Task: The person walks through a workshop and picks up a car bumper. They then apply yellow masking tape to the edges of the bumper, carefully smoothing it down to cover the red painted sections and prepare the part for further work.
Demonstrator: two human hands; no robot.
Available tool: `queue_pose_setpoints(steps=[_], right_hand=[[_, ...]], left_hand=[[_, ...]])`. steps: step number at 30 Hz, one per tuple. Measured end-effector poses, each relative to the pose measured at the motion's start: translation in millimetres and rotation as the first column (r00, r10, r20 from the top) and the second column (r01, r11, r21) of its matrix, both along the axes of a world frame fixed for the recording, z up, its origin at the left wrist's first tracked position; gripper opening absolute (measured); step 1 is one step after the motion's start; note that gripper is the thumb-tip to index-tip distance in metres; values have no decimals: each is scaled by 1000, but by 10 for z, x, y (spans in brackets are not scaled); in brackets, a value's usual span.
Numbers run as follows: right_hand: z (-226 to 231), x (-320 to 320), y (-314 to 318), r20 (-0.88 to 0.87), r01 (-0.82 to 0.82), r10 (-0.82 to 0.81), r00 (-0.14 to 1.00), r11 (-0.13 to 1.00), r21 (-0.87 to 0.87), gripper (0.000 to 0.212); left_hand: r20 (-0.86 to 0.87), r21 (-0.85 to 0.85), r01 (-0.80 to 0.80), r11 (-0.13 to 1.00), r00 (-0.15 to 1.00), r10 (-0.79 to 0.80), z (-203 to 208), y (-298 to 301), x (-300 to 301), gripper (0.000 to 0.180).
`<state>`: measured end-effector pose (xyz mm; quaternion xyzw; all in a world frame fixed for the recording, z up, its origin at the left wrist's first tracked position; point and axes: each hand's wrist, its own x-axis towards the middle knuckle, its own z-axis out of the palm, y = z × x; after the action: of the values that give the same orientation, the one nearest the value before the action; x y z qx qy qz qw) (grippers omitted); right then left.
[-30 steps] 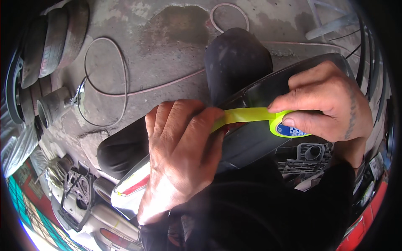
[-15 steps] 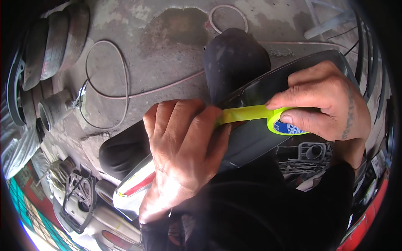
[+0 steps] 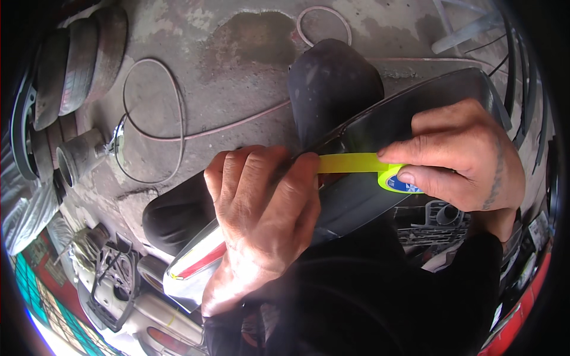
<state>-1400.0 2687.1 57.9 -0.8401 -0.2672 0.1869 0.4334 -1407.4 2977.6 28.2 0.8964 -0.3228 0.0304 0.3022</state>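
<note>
A long dark car part (image 3: pixel 430 95) lies slantwise across my lap, its near-left end glossy white with a red stripe (image 3: pixel 202 261). My right hand (image 3: pixel 466 157) pinches a roll of neon-yellow masking tape (image 3: pixel 399 184) with a blue core between thumb and fingers. From the roll a short strip of tape (image 3: pixel 347 163) stretches left over the dark surface. Its other end runs to my left hand (image 3: pixel 258 207), whose fingers bend down over the part. Whether those fingertips pinch the strip or press it onto the surface is hidden.
My dark-clothed knee (image 3: pixel 335 83) rises beyond the part. A thin hose (image 3: pixel 237 126) loops across the stained concrete floor. Old tyres (image 3: pixel 83 65) and a metal cylinder (image 3: pixel 77 157) stand at left, with car parts (image 3: pixel 113 279) below them. A grey pipe (image 3: pixel 466 34) lies far right.
Both hands have shifted slightly nearer to me. The tape strip now lies more level, and the roll has turned a little under my right hand.
</note>
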Motion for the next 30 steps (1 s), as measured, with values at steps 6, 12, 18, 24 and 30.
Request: queue_pose_setpoints(steps=[6, 12, 18, 24, 30], right_hand=[[10, -74, 47, -5, 42, -42, 999, 999, -17, 30], [-46, -121, 79, -15, 61, -62, 998, 998, -10, 28], [-72, -157, 99, 2, 87, -87, 996, 996, 3, 27], [-87, -193, 98, -32, 87, -87, 996, 996, -4, 29], [-103, -252, 134, -17, 88, -89, 996, 996, -31, 31]], left_hand=[[-25, 40, 9, 999, 1000, -8, 34, -1, 13, 39], [-37, 58, 15, 998, 999, -13, 47, -21, 44, 37], [-25, 106, 57, 993, 998, -55, 64, -11, 73, 40], [-38, 60, 86, 995, 996, -84, 16, -25, 79, 43], [-22, 64, 72, 995, 997, -70, 18, -41, 99, 42]])
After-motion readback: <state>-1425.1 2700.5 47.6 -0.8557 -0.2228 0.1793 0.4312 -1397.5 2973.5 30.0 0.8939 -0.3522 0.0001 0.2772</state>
